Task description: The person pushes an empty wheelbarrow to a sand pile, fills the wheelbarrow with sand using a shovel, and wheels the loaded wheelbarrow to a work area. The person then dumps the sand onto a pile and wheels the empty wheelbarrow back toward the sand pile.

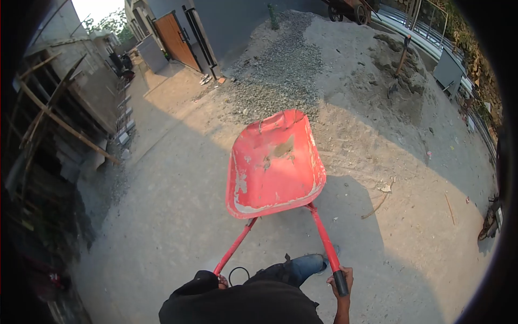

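A red wheelbarrow (pixel 276 186) stands in front of me, its tray scuffed and holding only smears and a small patch of dried sand or cement. Two red handles run back from the tray toward my body. My right hand (pixel 348 276) is closed round the right handle, near its black rubber grip (pixel 340 284). At the end of the left handle (pixel 233 251) only a little of my left hand (pixel 222 281) shows, closed on it; my dark clothing hides the rest. The wheel is hidden under the tray.
Grey gravel (pixel 280 75) spreads ahead beside a wall. A shovel (pixel 400 62) stands in a sand heap (pixel 413 81) at right, with another cart (pixel 353 9) behind. Bamboo poles (pixel 65 119) lean along the left. An orange-brown gate (pixel 177 42) is ahead left.
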A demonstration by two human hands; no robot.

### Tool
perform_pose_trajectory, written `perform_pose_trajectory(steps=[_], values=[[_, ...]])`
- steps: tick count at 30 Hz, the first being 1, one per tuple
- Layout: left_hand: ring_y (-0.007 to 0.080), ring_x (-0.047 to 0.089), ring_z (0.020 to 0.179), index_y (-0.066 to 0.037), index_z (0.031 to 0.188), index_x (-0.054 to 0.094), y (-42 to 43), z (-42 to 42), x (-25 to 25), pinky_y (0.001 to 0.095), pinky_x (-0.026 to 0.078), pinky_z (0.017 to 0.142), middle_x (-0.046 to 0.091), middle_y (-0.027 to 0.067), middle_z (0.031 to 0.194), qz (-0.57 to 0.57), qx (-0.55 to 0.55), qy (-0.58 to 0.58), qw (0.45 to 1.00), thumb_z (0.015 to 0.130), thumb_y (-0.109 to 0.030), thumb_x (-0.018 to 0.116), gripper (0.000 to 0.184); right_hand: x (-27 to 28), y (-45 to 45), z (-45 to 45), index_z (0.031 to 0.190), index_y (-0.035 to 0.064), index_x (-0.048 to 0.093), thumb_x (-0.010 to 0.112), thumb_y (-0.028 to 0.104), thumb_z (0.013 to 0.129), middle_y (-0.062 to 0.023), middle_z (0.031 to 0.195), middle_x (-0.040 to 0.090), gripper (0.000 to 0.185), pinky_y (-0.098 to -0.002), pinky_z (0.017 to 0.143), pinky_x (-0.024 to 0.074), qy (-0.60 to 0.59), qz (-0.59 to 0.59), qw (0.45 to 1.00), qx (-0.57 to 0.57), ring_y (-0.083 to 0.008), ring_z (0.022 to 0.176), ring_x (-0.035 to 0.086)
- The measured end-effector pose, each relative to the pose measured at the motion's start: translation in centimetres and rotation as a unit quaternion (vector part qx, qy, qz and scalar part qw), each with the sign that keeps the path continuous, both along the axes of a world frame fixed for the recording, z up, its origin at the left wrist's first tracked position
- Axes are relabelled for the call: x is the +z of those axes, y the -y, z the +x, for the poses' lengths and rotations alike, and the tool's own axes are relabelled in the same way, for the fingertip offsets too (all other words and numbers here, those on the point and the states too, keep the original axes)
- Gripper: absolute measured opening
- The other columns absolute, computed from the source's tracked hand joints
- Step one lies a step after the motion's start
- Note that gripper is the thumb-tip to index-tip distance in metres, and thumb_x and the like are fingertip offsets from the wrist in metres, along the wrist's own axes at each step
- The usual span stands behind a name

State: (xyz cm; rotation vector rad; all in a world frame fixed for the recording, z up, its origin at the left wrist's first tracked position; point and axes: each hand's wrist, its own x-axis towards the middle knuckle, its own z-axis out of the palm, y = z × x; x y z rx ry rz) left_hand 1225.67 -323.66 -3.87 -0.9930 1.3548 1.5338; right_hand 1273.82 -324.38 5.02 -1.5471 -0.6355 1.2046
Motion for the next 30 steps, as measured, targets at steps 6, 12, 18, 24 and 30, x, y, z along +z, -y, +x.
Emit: perform_pose_trajectory(steps=[6, 12, 18, 24, 30], values=[[0.0186, 0.052, 0.046, 0.0, 0.086, 0.053, -0.9, 9.4, -5.7, 0.0284, 0.047, 0.053, 0.048, 0.0059, 0.051, -0.007, 0.035, -0.01, 0.999, 0.071, -0.035, 0.058, 0.039, -3.8, -5.7, 8.8, 0.113, 0.0061, 0.041, 0.075, 0.024, 0.071, -0.0081, 0.082, 0.056, 0.056, -0.0279, 0.058, 0.0499, 0.007, -0.021, 1.0, -0.015, -0.0134, 0.06, 0.058], [0.0186, 0.052, 0.046, -0.001, 0.085, 0.053, -1.2, 20.7, -7.6, 0.0287, 0.047, 0.053, 0.046, 0.005, 0.048, 0.026, 0.053, -0.023, 0.998, 0.071, -0.036, 0.058, 0.038, -10.5, -10.4, 20.3, 0.118, 0.011, 0.036, 0.067, 0.038, 0.076, 0.0001, 0.07, 0.045, 0.059, -0.0278, 0.057, 0.0475, -0.135, -0.074, 0.981, -0.12, -0.013, 0.057, 0.053], [0.0177, 0.051, 0.042, -0.004, 0.083, 0.052, -2.9, 27.4, -11.7, 0.0293, 0.046, 0.049, 0.04, 0.0029, 0.043, -0.001, 0.062, 0.009, 0.998, 0.073, -0.037, 0.056, 0.035, -16.2, -15.0, 23.9, 0.123, 0.0248, 0.032, 0.06, 0.042, 0.08, 0.0018, 0.067, 0.043, 0.054, -0.0281, 0.062, 0.0455, -0.194, -0.143, 0.965, -0.104, -0.0112, 0.064, 0.051], [0.0172, 0.054, 0.048, -0.006, 0.081, 0.052, -13.1, 38.6, -12.8, 0.0269, 0.045, 0.047, 0.049, 0.0035, 0.05, -0.031, 0.262, -0.008, 0.964, 0.07, -0.053, 0.054, 0.048, -21.6, -24.3, 31.2, 0.126, 0.03, 0.041, 0.06, 0.039, 0.081, 0.0043, 0.067, 0.044, 0.049, -0.0249, 0.063, 0.0428, -0.282, -0.124, 0.937, -0.163, -0.0084, 0.064, 0.048], [0.017, 0.052, 0.042, -0.005, 0.078, 0.05, -16.4, 43.4, -19.8, 0.0274, 0.049, 0.044, 0.048, 0.0005, 0.05, -0.088, 0.329, -0.009, 0.94, 0.07, -0.048, 0.056, 0.044, -30.1, -29.5, 36.3, 0.086, 0.0135, 0.057, 0.067, 0.046, 0.074, 0.0026, 0.066, 0.049, 0.037, -0.0235, 0.061, 0.0424, -0.407, -0.187, 0.865, -0.225, -0.0098, 0.061, 0.048]])
